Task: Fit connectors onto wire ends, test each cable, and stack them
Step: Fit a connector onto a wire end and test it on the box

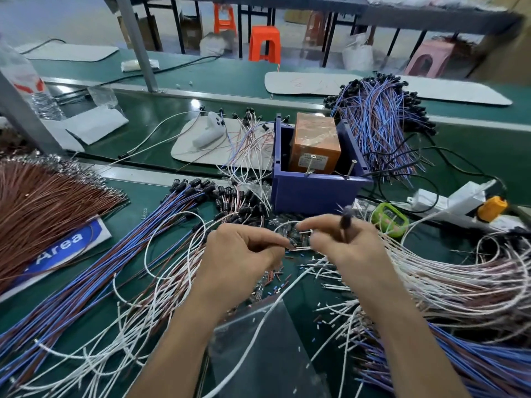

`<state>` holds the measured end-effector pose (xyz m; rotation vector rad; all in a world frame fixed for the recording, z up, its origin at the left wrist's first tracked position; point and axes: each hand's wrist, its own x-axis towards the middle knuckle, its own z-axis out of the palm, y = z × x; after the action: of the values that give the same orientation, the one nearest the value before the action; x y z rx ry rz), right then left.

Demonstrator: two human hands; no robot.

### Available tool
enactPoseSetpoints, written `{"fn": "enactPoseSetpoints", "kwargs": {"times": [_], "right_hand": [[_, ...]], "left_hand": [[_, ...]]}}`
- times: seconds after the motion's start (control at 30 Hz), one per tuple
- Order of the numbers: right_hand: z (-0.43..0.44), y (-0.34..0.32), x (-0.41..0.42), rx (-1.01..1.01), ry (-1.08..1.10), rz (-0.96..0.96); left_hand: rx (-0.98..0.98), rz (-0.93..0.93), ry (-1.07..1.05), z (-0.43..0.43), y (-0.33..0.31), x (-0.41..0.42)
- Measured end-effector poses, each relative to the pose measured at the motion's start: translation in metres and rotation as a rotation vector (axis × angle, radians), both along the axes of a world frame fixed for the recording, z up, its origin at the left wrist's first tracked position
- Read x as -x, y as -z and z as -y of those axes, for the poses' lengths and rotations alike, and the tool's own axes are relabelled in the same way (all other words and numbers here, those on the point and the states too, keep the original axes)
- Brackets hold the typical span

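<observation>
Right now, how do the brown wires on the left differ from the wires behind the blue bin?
The fanned brown wires are one colour with silvery tips; the heaped blue and brown wires carry black connectors. The first lie spread flat, the second mound up. Both sit on the green bench.

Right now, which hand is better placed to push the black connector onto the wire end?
Likely the right hand: it grips the black connector, while the left hand pinches the wire end just beside it.
</observation>
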<state>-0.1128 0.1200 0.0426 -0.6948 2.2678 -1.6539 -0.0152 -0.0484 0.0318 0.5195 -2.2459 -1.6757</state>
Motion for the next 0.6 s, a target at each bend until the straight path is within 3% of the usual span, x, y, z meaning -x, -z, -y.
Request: {"fn": "enactPoseSetpoints", "kwargs": {"times": [0.13,0.2,0.27,0.37,0.47,0.6], "right_hand": [[0.006,-0.002,-0.01,-0.199,-0.096,-0.199],[0.007,0.0,-0.013,-0.26,-0.077,-0.197],[0.006,0.003,-0.014,-0.194,-0.09,-0.145],[0.002,0.006,-0.013,-0.081,-0.078,-0.087],[-0.004,0.009,-0.012,-0.1,-0.056,-0.071],[-0.016,0.008,0.001,0.03,0.186,0.0]], "left_hand": [[-0.319,-0.088,0.001,-0.003,-0.013,0.008],[-0.464,-0.082,-0.002,-0.003,-0.016,0.01],[-0.542,-0.066,0.002,-0.003,-0.017,0.011],[-0.477,-0.047,0.067,-0.001,-0.013,0.008],[-0.325,0.005,0.122,0.002,-0.008,0.008],[-0.29,0.069,0.04,0.018,-0.005,0.003]]}}
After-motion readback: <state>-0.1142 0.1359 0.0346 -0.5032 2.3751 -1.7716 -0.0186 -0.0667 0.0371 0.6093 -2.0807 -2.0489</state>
